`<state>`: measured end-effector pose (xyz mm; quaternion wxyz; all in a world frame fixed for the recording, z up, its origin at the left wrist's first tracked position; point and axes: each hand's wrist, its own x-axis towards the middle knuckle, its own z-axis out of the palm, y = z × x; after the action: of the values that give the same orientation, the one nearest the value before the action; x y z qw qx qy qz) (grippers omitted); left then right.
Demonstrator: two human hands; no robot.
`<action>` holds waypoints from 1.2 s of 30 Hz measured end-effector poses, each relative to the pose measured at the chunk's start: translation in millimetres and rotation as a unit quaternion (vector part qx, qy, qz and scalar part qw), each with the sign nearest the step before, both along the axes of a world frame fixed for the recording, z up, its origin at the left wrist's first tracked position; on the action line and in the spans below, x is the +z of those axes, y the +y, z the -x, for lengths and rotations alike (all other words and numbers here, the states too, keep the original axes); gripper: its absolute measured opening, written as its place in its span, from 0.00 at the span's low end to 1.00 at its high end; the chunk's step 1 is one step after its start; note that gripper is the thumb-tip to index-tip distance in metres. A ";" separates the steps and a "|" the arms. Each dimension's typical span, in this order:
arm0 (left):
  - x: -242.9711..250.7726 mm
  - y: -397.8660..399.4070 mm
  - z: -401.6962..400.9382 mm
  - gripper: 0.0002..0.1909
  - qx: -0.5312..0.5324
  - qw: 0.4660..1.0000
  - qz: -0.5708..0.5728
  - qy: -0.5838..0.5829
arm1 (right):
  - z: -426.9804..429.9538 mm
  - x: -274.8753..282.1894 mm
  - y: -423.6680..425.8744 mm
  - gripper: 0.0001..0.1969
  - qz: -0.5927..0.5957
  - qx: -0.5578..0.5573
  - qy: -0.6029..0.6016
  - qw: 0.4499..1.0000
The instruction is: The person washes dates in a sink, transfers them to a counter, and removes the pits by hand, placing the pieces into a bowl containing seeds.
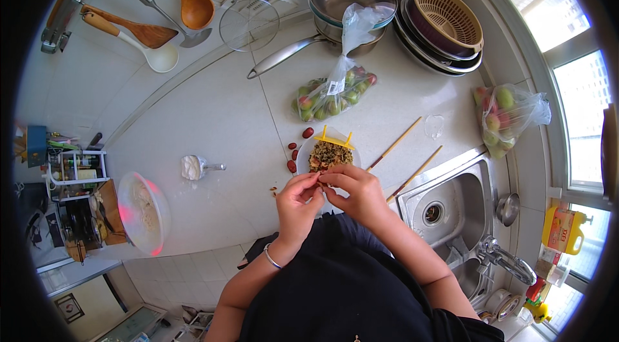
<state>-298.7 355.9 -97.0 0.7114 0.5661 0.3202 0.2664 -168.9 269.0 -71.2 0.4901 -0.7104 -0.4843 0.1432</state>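
Observation:
My left hand [301, 200] and my right hand [357, 192] meet at the fingertips above the near side of a white plate [302, 158]. Between them they pinch a small reddish-brown piece of food, mostly covered by the fingers. On the plate lies a heap of chopped, mixed filling [331, 155]. A yellow plastic piece with two prongs [334, 141] rests at the plate's far rim. Several red dates [292, 166] lie on the counter just left of the plate. The plate's near part is hidden under my hands.
Two chopsticks [415, 175] lie apart between plate and steel sink [464, 201]. Bagged fruit [333, 100] sits beyond the plate, before a lidded pan [333, 22]. A scoop of white flour [194, 168] and a translucent bowl [159, 216] stand left. More bagged fruit [500, 117] is right.

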 end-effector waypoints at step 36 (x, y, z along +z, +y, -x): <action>8.3 -2.6 -6.5 0.13 -0.030 0.986 -0.160 0.040 | -7.1 -6.5 -7.2 0.08 0.025 0.028 -0.023 0.999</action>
<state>-292.2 353.3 -88.7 0.6059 0.6923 0.2846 0.2695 -161.8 261.8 -77.7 0.4565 -0.7117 -0.5117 0.1524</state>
